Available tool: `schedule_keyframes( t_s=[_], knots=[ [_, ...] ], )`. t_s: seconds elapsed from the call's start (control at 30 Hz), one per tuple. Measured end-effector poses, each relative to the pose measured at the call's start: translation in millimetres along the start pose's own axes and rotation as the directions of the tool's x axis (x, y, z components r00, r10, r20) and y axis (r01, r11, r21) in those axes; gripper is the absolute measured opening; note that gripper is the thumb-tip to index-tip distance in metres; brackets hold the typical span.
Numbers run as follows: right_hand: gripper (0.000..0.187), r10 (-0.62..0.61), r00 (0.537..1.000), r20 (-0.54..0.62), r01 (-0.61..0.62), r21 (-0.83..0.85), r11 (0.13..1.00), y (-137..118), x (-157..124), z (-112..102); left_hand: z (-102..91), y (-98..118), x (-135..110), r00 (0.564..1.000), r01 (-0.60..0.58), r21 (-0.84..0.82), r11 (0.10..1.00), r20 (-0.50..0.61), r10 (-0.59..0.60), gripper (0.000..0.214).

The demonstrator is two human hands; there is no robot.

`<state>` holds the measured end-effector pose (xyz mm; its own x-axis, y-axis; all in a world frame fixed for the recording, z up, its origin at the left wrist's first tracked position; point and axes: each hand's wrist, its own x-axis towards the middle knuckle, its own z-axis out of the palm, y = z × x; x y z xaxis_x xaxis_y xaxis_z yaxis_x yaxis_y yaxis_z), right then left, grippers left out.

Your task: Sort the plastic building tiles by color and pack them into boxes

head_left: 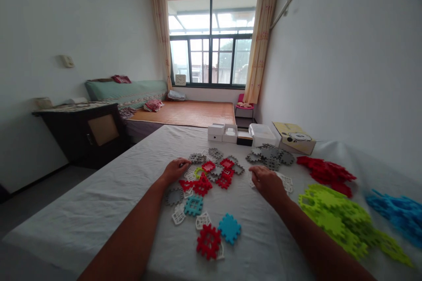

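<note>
Grey toothed pieces (197, 158) lie at the left hand (175, 171), white lattice pieces (286, 183) at the right hand (264, 178). Left fingers curled, right fingers bent; can't tell whether either grips anything. Pieces look light and stiff, probably plastic, slick on the flats; toothed edges seem best to pinch, lattice ones likely flimsier. Forearms reach forward, hands well apart, red pieces (226, 174) between them on the cloth-covered bench (125, 193). Farther right: green pile (336, 215), blue pile (397, 215). Yellow box (294, 137) beyond.
</note>
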<state>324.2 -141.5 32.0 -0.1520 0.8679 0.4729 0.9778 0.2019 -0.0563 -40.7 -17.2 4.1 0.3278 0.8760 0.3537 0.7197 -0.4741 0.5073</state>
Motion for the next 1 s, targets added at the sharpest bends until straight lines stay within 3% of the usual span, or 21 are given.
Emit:
schedule_keyframes(
  t_s=[0.1,0.17,0.3,0.37,0.47,0.53,0.6,0.67,0.8,0.93,1.0],
  knots=[
    [0.024,0.040,0.999,0.013,-0.039,-0.063,0.997,20,2,2,0.1,0,0,1.000,-0.001,0.001,1.000,-0.003,0.001,0.035],
    [0.024,0.029,1.000,-0.005,-0.029,-0.032,0.999,19,2,1,-0.2,1,-1,1.000,0.001,-0.003,1.000,-0.005,-0.001,0.034],
    [0.025,-0.140,0.988,0.060,0.115,0.315,0.942,-13,-4,-9,-2.1,7,-1,1.000,0.016,-0.010,1.000,0.005,-0.016,0.033],
    [0.028,-0.324,0.936,0.138,0.210,0.521,0.827,-34,-10,-17,-3.0,9,-1,1.000,0.026,-0.017,1.000,0.008,-0.026,0.034],
    [0.052,-0.563,0.799,0.212,0.292,0.680,0.672,-56,-18,-26,-3.5,10,-1,0.999,0.043,-0.028,0.999,0.008,-0.043,0.034],
    [0.064,-0.640,0.728,0.244,0.318,0.708,0.631,-62,-20,-28,-3.6,10,-1,0.999,0.045,-0.033,0.998,0.005,-0.045,0.033],
    [0.064,-0.674,0.692,0.257,0.325,0.723,0.609,-61,-20,-27,-3.6,11,-1,0.999,0.035,-0.034,0.999,0.002,-0.035,0.033],
    [0.053,-0.656,0.708,0.262,0.307,0.723,0.619,-58,-19,-25,-3.7,11,-2,1.000,0.027,-0.032,0.999,0.000,-0.027,0.034],
    [0.036,-0.515,0.812,0.276,0.230,0.658,0.717,-48,-14,-22,-3.7,10,-2,1.000,0.010,-0.031,0.999,0.002,-0.009,0.035],
    [0.061,-0.531,0.776,0.340,0.186,0.681,0.709,-41,-11,-23,-3.7,9,-2,1.000,0.005,-0.015,1.000,0.013,-0.005,0.036],
    [0.065,-0.503,0.788,0.356,0.150,0.682,0.716,-40,-11,-23,-3.7,10,-2,1.000,0.015,-0.014,1.000,0.014,-0.015,0.036]
  ],
)
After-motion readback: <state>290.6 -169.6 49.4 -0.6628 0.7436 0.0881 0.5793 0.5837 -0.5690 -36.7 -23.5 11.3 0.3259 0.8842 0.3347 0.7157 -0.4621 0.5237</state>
